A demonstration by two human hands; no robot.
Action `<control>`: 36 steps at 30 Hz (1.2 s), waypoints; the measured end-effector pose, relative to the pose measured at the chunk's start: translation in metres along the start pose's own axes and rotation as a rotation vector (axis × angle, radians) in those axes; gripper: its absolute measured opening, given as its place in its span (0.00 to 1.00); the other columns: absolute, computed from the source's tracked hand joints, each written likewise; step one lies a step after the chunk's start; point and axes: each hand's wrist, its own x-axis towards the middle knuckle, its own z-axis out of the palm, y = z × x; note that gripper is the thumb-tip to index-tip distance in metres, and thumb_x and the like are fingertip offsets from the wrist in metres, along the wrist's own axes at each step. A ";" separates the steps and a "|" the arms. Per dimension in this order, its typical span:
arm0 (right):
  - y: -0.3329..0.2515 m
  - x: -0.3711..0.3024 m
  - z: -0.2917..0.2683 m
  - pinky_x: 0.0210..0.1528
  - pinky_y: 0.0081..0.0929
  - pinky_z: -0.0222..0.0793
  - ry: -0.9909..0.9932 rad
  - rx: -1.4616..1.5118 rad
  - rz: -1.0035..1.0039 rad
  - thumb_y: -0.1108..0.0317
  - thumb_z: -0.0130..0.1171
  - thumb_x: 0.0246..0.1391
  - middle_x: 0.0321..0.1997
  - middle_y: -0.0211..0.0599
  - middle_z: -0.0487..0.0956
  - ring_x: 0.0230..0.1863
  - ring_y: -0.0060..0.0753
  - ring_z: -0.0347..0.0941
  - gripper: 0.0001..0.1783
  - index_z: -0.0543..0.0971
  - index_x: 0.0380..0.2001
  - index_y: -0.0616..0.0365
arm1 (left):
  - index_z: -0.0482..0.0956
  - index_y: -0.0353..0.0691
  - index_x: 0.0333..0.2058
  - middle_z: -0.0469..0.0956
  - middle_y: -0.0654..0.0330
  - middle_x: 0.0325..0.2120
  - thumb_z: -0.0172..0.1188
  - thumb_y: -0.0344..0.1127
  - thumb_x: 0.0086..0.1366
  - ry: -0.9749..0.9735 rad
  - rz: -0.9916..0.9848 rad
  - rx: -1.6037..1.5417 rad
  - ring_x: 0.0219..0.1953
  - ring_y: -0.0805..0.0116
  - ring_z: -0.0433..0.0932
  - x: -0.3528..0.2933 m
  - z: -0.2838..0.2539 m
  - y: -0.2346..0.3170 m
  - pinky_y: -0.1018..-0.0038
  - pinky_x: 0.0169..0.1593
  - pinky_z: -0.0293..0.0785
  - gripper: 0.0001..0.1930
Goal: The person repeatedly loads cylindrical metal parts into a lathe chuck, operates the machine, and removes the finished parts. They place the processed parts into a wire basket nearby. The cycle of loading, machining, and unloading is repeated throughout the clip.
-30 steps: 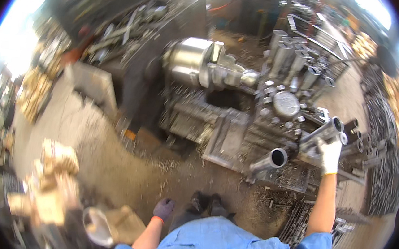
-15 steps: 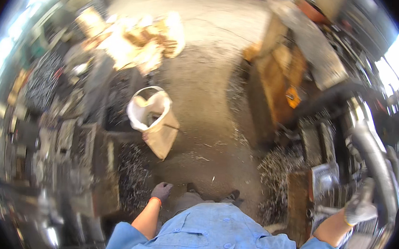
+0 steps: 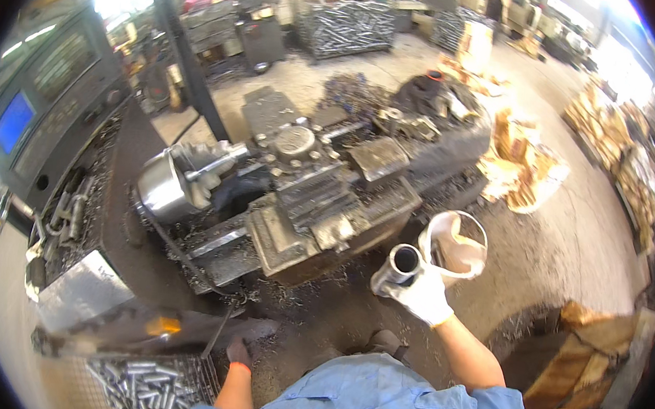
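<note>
A person in a blue work shirt is standing over a lathe that is filling the middle of the frame. The right hand, wearing a white glove, is closing its fingers around a short metal tube, right of centre in the frame; the tube's open, dark bore is facing up toward the camera, and its lower end is sitting hidden inside the grip. Just beyond the tube, a white bucket with something pale crumpled inside is standing on the concrete floor. The left hand, in a dark glove with an orange cuff, is hanging low near the bottom centre of the frame, close to a wire crate of cut metal tubes at the lower left; it is too small and too dark to tell whether its fingers are spread or curled, and nothing is showing in it. The lathe's shiny chuck is sitting left of centre, with a rod sticking out of it toward the carriage. A control panel with a blue screen is glowing at the far left edge. Stacks of cardboard are lying at the upper right.
</note>
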 end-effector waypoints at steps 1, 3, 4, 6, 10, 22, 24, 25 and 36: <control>-0.002 0.026 0.015 0.53 0.39 0.80 -0.034 0.045 -0.057 0.52 0.78 0.47 0.45 0.44 0.88 0.47 0.45 0.86 0.31 0.82 0.53 0.51 | 0.85 0.33 0.47 0.83 0.52 0.35 0.63 0.46 0.71 0.202 0.071 -0.230 0.36 0.58 0.84 -0.011 -0.010 0.000 0.56 0.31 0.81 0.19; -0.005 0.078 0.042 0.55 0.41 0.80 -0.124 0.117 -0.129 0.52 0.78 0.47 0.48 0.48 0.87 0.51 0.51 0.86 0.34 0.81 0.55 0.53 | 0.81 0.30 0.55 0.83 0.45 0.46 0.58 0.42 0.76 0.506 0.280 -0.219 0.44 0.50 0.86 -0.036 -0.040 0.009 0.61 0.43 0.86 0.20; -0.005 0.101 0.053 0.55 0.41 0.79 -0.160 0.095 -0.102 0.52 0.78 0.47 0.49 0.49 0.87 0.52 0.52 0.85 0.34 0.80 0.56 0.53 | 0.76 0.30 0.60 0.80 0.41 0.53 0.54 0.41 0.78 0.756 0.369 0.385 0.52 0.47 0.83 -0.043 -0.047 0.016 0.64 0.51 0.84 0.22; -0.004 0.141 0.071 0.56 0.42 0.79 -0.209 0.073 -0.143 0.52 0.78 0.46 0.49 0.50 0.87 0.52 0.54 0.85 0.36 0.80 0.58 0.52 | 0.67 0.33 0.69 0.71 0.36 0.66 0.48 0.42 0.81 0.937 0.603 0.781 0.66 0.44 0.75 -0.056 -0.063 0.042 0.65 0.66 0.77 0.26; 0.000 0.180 0.081 0.57 0.43 0.79 -0.334 0.121 -0.147 0.51 0.77 0.47 0.51 0.50 0.86 0.52 0.55 0.84 0.37 0.79 0.60 0.51 | 0.59 0.40 0.77 0.64 0.40 0.74 0.40 0.52 0.83 0.810 0.672 0.299 0.75 0.41 0.65 -0.080 -0.059 0.104 0.54 0.77 0.62 0.32; -0.048 0.351 -0.013 0.43 0.34 0.84 -0.379 0.145 -0.795 0.67 0.69 0.53 0.41 0.43 0.89 0.38 0.41 0.87 0.12 0.88 0.42 0.57 | 0.74 0.38 0.66 0.81 0.53 0.50 0.58 0.54 0.75 0.333 0.404 -0.526 0.43 0.61 0.80 -0.054 -0.056 0.137 0.63 0.47 0.80 0.30; -0.094 0.395 0.013 0.42 0.33 0.84 -0.369 0.073 -0.922 0.65 0.68 0.55 0.42 0.42 0.89 0.38 0.41 0.87 0.13 0.88 0.44 0.55 | 0.73 0.35 0.67 0.78 0.49 0.59 0.60 0.50 0.74 0.437 0.494 -0.283 0.56 0.56 0.78 -0.058 0.004 0.151 0.61 0.60 0.75 0.31; -0.119 0.415 0.039 0.47 0.40 0.82 -0.395 0.022 -0.915 0.54 0.64 0.60 0.40 0.40 0.88 0.42 0.48 0.87 0.15 0.86 0.41 0.52 | 0.72 0.33 0.67 0.75 0.48 0.64 0.61 0.46 0.73 0.518 0.636 0.116 0.63 0.54 0.74 -0.062 0.046 0.166 0.60 0.67 0.69 0.31; -0.160 0.540 0.235 0.33 0.42 0.73 -1.303 -0.697 -1.001 0.50 0.60 0.61 0.29 0.39 0.86 0.27 0.36 0.78 0.20 0.88 0.30 0.56 | 0.62 0.37 0.73 0.65 0.44 0.72 0.73 0.55 0.57 0.731 1.386 1.479 0.76 0.46 0.60 -0.062 0.248 0.459 0.44 0.79 0.50 0.51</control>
